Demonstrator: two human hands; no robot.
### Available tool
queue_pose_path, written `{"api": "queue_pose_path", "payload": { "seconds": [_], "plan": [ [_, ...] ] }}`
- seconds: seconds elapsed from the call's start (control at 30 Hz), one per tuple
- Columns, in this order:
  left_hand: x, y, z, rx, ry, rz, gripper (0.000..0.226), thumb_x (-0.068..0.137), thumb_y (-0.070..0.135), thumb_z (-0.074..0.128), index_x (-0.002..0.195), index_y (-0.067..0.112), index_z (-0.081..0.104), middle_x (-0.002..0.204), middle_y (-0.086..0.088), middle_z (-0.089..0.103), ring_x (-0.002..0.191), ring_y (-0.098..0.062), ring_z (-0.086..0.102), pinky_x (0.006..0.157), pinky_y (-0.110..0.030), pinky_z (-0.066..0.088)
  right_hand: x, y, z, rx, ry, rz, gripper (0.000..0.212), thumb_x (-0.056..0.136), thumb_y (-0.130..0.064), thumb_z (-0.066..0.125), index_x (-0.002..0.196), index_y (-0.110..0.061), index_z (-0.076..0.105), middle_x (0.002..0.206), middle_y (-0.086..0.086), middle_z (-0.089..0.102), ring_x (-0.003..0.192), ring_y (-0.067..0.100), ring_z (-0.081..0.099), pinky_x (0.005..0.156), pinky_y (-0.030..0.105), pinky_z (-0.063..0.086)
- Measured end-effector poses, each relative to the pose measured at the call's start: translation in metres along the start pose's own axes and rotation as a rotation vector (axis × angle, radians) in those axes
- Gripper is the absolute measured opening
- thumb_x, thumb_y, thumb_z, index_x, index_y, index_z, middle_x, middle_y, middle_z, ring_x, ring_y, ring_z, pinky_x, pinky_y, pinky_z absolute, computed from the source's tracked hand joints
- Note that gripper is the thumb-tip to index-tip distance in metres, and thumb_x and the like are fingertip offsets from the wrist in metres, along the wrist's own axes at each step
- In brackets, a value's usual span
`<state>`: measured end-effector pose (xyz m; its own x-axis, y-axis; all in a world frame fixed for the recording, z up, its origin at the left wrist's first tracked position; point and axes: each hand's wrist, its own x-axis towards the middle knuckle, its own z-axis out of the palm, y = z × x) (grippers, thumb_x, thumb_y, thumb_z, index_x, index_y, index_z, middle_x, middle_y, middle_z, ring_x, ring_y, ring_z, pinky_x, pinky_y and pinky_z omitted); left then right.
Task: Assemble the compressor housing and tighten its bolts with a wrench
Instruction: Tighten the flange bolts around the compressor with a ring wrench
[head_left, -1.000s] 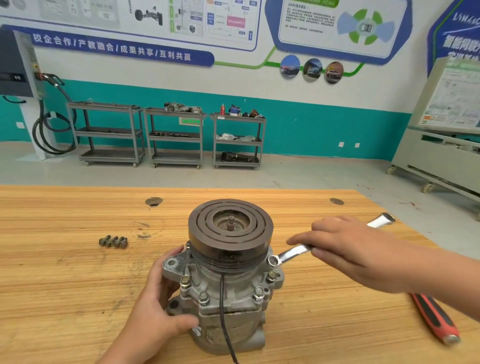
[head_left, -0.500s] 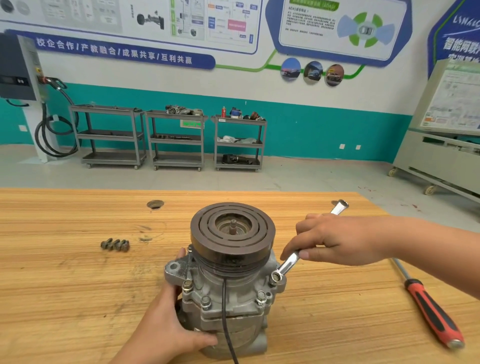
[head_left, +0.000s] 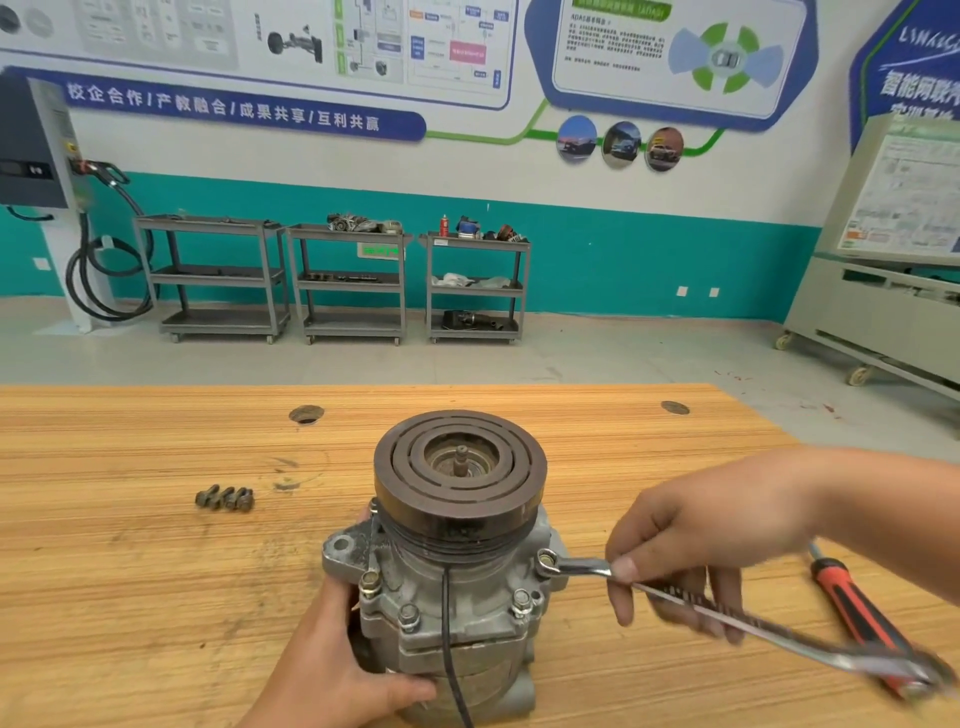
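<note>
Compressor housing (head_left: 457, 613) stood upright near the front edge of the wooden workbench (head_left: 130, 597), its long axis vertical and the ringed clutch pulley (head_left: 460, 467) facing up, with the stub of the shaft at the pulley's centre. Its lowest part was cut off by the bottom of the view. A black cable (head_left: 448, 649) ran down the front of the casting and out of frame.

The left hand (head_left: 332, 654) gripped the housing from its left side, thumb curled across the lower front; the other fingers went round behind the body and were hidden. The right hand (head_left: 696, 540) pinched the shank of a combination wrench (head_left: 675, 597) between thumb and curled fingers, which were smeared by blur. The wrench's ring end sat over the flange bolt (head_left: 547, 561) on the housing's right shoulder. From there its long axis ran out to the right and towards the viewer. The far end was too blurred to make out where it crossed the handle of a red-and-black screwdriver (head_left: 862, 618), which lay on the bench at the right.

Three more flange bolts (head_left: 409, 616) showed along the front of the casting; any at the back were hidden by the pulley. Three loose bolts (head_left: 225, 499) lay together on the bench, well to the left of the housing. Three grey carts (head_left: 348, 280) stood against the far wall.
</note>
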<state>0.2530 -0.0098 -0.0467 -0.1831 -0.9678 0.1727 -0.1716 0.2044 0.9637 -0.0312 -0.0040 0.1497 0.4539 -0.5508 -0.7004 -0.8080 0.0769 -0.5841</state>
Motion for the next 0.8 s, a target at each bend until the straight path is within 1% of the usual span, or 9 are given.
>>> {"api": "queue_pose_path", "payload": {
  "seconds": [0.1,0.23,0.3,0.4,0.47,0.57,0.67,0.73,0.8],
  "plan": [
    [0.001,-0.004,0.002,-0.034,0.0,0.006,0.133,0.02,0.044,0.099,0.128,0.062,0.024,0.124,0.021,0.061,0.115,-0.003,0.059,0.097,-0.032,0.047,0.002,0.006,0.038,0.589,-0.032,-0.164,0.024,0.097,-0.02,0.043,0.083,-0.008,0.059,0.058,0.002,0.06,0.047,0.011,0.061,0.042,0.018,0.049],
    [0.004,-0.009,0.002,-0.04,-0.005,-0.004,0.126,0.017,0.041,0.1,0.12,0.061,0.03,0.116,0.027,0.062,0.107,0.008,0.059,0.079,-0.008,0.048,0.021,0.002,0.087,1.137,0.151,-0.39,0.023,0.071,-0.013,0.058,0.064,0.004,0.072,0.062,0.024,0.062,0.048,0.029,0.064,0.04,0.027,0.05],
    [0.004,-0.008,0.002,-0.035,-0.008,-0.008,0.125,0.018,0.042,0.099,0.121,0.059,0.031,0.116,0.03,0.061,0.108,0.01,0.058,0.077,-0.006,0.047,0.026,0.007,0.099,1.218,0.155,-0.455,0.021,0.072,-0.01,0.062,0.073,0.008,0.073,0.068,0.025,0.065,0.057,0.032,0.067,0.049,0.029,0.053],
    [0.004,-0.004,0.002,-0.019,0.014,-0.038,0.125,0.015,0.049,0.097,0.12,0.06,0.031,0.116,0.021,0.063,0.106,0.014,0.056,0.079,-0.008,0.046,0.02,0.017,0.1,0.978,0.036,-0.436,0.034,0.078,-0.024,0.072,0.103,-0.003,0.065,0.085,0.007,0.071,0.077,0.015,0.067,0.072,0.021,0.049],
    [0.005,-0.002,0.001,0.005,0.027,-0.047,0.124,0.011,0.053,0.095,0.118,0.059,0.032,0.111,0.021,0.063,0.102,0.02,0.054,0.073,-0.004,0.045,0.014,0.026,0.096,0.874,0.084,-0.371,0.038,0.077,-0.028,0.068,0.104,-0.006,0.053,0.079,-0.003,0.068,0.068,0.006,0.061,0.066,0.016,0.044],
    [0.007,0.0,0.002,0.002,0.014,-0.055,0.123,0.011,0.052,0.095,0.117,0.057,0.034,0.109,0.023,0.065,0.101,0.019,0.054,0.072,-0.004,0.045,0.006,0.039,0.079,0.321,0.463,-0.299,0.027,0.087,-0.045,0.049,0.103,-0.026,0.06,0.066,-0.012,0.054,0.06,0.002,0.047,0.06,0.014,0.037],
    [0.005,-0.001,0.002,-0.014,0.02,-0.051,0.116,0.014,0.051,0.096,0.114,0.056,0.038,0.11,0.031,0.063,0.101,0.015,0.057,0.071,-0.005,0.047,0.0,0.05,0.054,-0.423,0.832,-0.286,0.043,0.083,-0.057,0.029,0.112,-0.042,0.057,0.083,-0.018,0.057,0.076,-0.002,0.05,0.073,0.018,0.042],
    [0.006,0.002,0.001,-0.004,0.022,-0.048,0.116,0.014,0.053,0.095,0.115,0.056,0.038,0.11,0.032,0.062,0.102,0.016,0.056,0.071,-0.005,0.046,0.0,0.052,0.039,-0.678,0.948,-0.333,0.054,0.09,-0.06,0.015,0.121,-0.035,0.053,0.091,-0.025,0.051,0.084,-0.005,0.049,0.077,0.02,0.042],
    [0.005,0.006,0.001,0.014,0.032,-0.051,0.119,0.011,0.058,0.093,0.116,0.054,0.037,0.111,0.023,0.065,0.1,0.02,0.054,0.071,-0.002,0.044,-0.001,0.052,0.027,-0.805,0.937,-0.393,0.058,0.095,-0.057,0.012,0.12,-0.03,0.057,0.087,-0.025,0.046,0.08,-0.004,0.046,0.071,0.022,0.044]
  ]
}}
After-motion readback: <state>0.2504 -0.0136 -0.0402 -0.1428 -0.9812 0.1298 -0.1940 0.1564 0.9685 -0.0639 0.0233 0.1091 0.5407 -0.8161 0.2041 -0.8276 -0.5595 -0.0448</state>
